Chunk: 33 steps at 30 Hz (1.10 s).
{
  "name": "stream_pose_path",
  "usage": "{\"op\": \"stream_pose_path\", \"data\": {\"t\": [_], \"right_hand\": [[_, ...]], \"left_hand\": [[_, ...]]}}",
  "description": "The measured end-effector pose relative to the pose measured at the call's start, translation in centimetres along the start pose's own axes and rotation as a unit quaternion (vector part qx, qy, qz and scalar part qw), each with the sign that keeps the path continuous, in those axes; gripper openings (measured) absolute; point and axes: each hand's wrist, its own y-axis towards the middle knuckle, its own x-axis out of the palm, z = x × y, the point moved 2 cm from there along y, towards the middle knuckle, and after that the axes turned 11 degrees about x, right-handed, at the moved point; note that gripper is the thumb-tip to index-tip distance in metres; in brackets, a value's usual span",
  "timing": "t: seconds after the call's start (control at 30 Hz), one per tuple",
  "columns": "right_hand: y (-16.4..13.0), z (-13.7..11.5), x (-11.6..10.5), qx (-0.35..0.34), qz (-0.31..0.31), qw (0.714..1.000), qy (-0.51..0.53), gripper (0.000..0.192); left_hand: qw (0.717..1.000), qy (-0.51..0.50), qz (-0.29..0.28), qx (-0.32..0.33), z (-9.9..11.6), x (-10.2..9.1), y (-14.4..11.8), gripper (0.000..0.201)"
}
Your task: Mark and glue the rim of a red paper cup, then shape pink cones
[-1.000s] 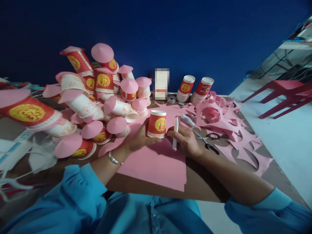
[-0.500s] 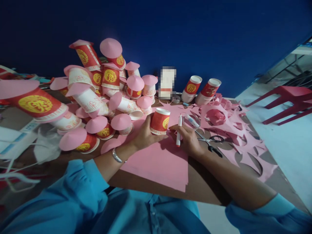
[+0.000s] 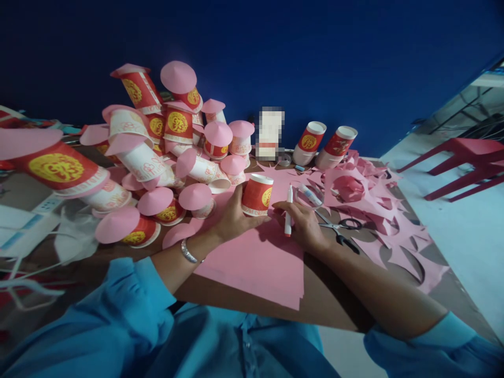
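Note:
My left hand (image 3: 235, 215) is wrapped round a red paper cup (image 3: 256, 195) with a yellow emblem and white bands at top and bottom. The cup is held bottom up, slightly tilted, over pink paper sheets (image 3: 255, 262). In my right hand (image 3: 305, 223) is a white marker (image 3: 289, 210), its reddish end pointing toward me. A small gap separates the marker from the cup. Just right of that hand lie scissors (image 3: 339, 228) with black handles. A glue bottle (image 3: 310, 195) rests on the paper beyond it.
Cups with pink cone hats (image 3: 197, 197) are heaped at the left. Two cup stacks (image 3: 311, 142) lean by the blue wall, near a blurred upright object (image 3: 271, 131). Pink paper scraps (image 3: 389, 226) cover the table's right side. A red stool (image 3: 466, 157) stands beyond on the floor.
The cup in my left hand has shifted very slightly left. My right hand and the marker are almost where they were.

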Motion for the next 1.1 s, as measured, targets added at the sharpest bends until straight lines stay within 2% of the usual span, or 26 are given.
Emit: {"op": "stream_pose_path", "data": {"t": [0.23,0.4,0.6,0.8,1.1], "right_hand": [[0.08,-0.19,-0.07,0.006,0.002,1.000,0.019,0.030],[0.15,-0.30,-0.23,-0.007,-0.004,1.000,0.009,0.026],[0.16,-0.54,-0.39,-0.014,-0.012,1.000,0.008,0.014],[-0.07,-0.11,-0.10,-0.010,-0.001,1.000,0.008,0.010],[0.02,-0.25,-0.33,-0.002,-0.014,1.000,0.003,0.012]], "left_hand": [[0.998,0.059,0.025,0.022,-0.55,-0.20,0.01,0.085],[0.997,0.075,-0.010,0.012,-0.46,0.00,-0.12,0.085],[0.998,0.046,-0.050,0.016,-0.32,0.13,-0.26,0.087],[0.993,0.037,-0.105,0.026,0.21,-0.19,-0.34,0.075],[0.995,0.020,-0.090,0.028,0.09,-0.14,-0.30,0.080]]}}
